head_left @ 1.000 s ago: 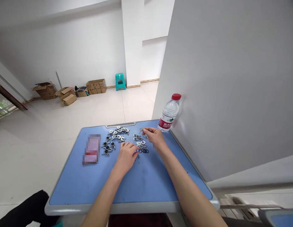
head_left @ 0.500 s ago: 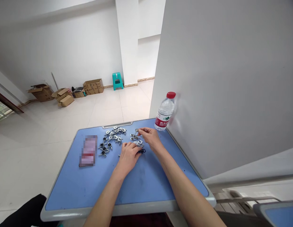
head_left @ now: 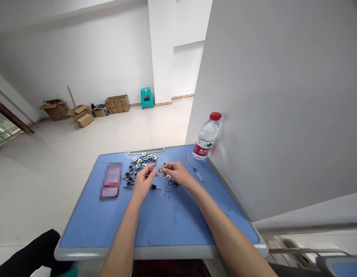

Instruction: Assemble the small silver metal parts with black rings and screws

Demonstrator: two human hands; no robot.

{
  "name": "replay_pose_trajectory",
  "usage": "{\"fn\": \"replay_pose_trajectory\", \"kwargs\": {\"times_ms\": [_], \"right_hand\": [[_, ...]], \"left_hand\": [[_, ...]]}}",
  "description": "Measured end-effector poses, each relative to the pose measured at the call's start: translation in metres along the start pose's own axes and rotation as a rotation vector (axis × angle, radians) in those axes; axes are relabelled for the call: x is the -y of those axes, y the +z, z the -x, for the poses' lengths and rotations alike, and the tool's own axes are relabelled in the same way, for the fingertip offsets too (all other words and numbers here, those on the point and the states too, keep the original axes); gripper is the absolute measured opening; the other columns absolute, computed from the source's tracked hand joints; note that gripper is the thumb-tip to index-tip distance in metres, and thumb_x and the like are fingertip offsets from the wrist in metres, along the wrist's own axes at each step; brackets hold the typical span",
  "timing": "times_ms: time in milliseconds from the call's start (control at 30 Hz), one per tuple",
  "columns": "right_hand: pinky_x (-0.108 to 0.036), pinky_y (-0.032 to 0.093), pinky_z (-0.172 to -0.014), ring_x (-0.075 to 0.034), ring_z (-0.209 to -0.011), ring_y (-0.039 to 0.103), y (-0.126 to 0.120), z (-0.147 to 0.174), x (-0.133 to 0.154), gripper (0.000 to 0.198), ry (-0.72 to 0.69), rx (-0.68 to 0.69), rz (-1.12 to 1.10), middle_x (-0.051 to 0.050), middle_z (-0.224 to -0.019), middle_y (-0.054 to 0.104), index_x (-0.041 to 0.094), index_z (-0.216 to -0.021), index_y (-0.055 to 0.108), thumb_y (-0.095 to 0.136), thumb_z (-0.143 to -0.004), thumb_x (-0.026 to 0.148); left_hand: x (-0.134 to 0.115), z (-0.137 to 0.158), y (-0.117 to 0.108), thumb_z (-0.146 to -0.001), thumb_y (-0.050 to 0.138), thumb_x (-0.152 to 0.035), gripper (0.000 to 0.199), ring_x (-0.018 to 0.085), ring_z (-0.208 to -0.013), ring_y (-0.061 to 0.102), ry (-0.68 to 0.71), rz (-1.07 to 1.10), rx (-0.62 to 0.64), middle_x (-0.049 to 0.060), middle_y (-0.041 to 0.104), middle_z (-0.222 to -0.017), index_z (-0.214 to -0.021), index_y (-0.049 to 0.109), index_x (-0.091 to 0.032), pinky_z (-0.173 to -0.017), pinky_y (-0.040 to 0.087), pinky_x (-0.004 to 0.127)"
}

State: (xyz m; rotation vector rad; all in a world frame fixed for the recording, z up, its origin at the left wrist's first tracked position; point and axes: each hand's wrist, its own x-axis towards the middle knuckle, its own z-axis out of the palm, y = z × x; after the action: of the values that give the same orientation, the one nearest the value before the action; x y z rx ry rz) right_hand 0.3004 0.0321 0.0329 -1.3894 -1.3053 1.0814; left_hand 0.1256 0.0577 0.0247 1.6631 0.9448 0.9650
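My right hand [head_left: 178,173] pinches a small silver metal part with a thin pin [head_left: 160,172], held above the middle of the blue table [head_left: 178,227]. Just left of that part is my left hand [head_left: 143,182], its thumb and forefinger apart and nothing visible between them. Beyond and beside the left hand lies a pile of silver metal fittings [head_left: 143,158], several with black round centres [head_left: 128,179]. A single black-centred fitting [head_left: 154,187] rests nearer to me. Under the right hand are black rings [head_left: 175,184], and tiny metal pieces [head_left: 167,190] lie scattered beside them.
A screwdriver [head_left: 195,169] lies right of my right hand. A water bottle [head_left: 207,136] stands at the back right corner by the grey wall [head_left: 282,115]. On the left rests a blurred-out flat object [head_left: 111,181]. Cardboard boxes [head_left: 117,104] and a teal stool [head_left: 147,98] stand farther off.
My right hand has drawn back a little toward the left hand, holding the metal part. The left hand has lifted off the table pieces, moved left and opened, uncovering the tiny pieces.
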Motion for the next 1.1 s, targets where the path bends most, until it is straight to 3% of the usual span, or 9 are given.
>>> {"fn": "replay_pose_trajectory", "kwargs": {"times_ms": [100,200,400,600,900,1100], "right_hand": [[-0.025,0.031,-0.053,-0.010,-0.051,0.041,0.006,0.002,-0.001,0.021,-0.024,0.083,0.071,0.001,-0.057,0.062,0.017,-0.063,0.064,0.057,-0.070,0.036],[-0.025,0.029,-0.052,-0.009,-0.050,0.038,0.011,0.003,-0.002,0.022,-0.025,0.083,0.102,0.002,-0.055,0.057,0.018,-0.060,0.061,0.055,-0.072,0.035],[-0.026,0.040,-0.061,-0.013,-0.059,0.052,0.023,0.002,-0.003,0.021,-0.052,0.093,-0.045,0.001,-0.060,0.060,0.018,-0.064,0.062,0.057,-0.070,0.037],[-0.027,0.042,-0.059,-0.015,-0.061,0.054,0.031,0.008,-0.003,0.024,-0.101,-0.027,0.004,0.000,-0.064,0.063,0.017,-0.076,0.063,0.058,-0.074,0.041],[-0.025,0.038,-0.056,-0.013,-0.059,0.053,0.031,0.021,0.011,0.019,-0.194,-0.079,0.303,-0.001,-0.072,0.069,0.019,-0.075,0.066,0.056,-0.079,0.034],[-0.025,0.039,-0.063,-0.015,-0.066,0.060,0.029,0.016,0.005,0.019,-0.237,-0.151,0.538,-0.002,-0.076,0.071,0.020,-0.080,0.069,0.051,-0.085,0.026]], "left_hand": [[0.001,0.001,0.004,-0.077,0.066,-0.045,0.039,0.012,-0.065,0.054,-0.068,0.089,0.024,0.001,0.063,-0.071,-0.102,0.071,-0.015,-0.060,0.043,0.023],[0.000,0.001,0.006,-0.070,0.073,-0.044,0.036,0.008,-0.054,0.046,-0.155,0.183,0.014,-0.003,0.057,-0.060,-0.090,0.071,-0.014,-0.052,0.037,0.020],[-0.002,0.001,0.005,-0.061,0.077,-0.050,0.042,0.007,-0.047,0.046,-0.293,0.315,-0.005,-0.003,0.057,-0.055,-0.075,0.057,-0.015,-0.045,0.035,0.018],[-0.003,0.002,0.007,-0.060,0.076,-0.049,0.041,0.007,-0.045,0.050,-0.327,0.381,-0.012,-0.002,0.059,-0.053,-0.071,0.054,-0.015,-0.044,0.036,0.018],[0.004,0.001,0.010,-0.069,0.068,-0.045,0.035,0.010,-0.044,0.052,-0.225,0.330,-0.135,-0.004,0.059,-0.053,-0.082,0.051,-0.017,-0.042,0.039,0.019],[0.002,0.003,0.006,-0.078,0.058,-0.027,0.018,0.012,-0.058,0.059,-0.109,0.122,-0.170,-0.001,0.064,-0.064,-0.093,0.059,-0.017,-0.056,0.046,0.022]]}}
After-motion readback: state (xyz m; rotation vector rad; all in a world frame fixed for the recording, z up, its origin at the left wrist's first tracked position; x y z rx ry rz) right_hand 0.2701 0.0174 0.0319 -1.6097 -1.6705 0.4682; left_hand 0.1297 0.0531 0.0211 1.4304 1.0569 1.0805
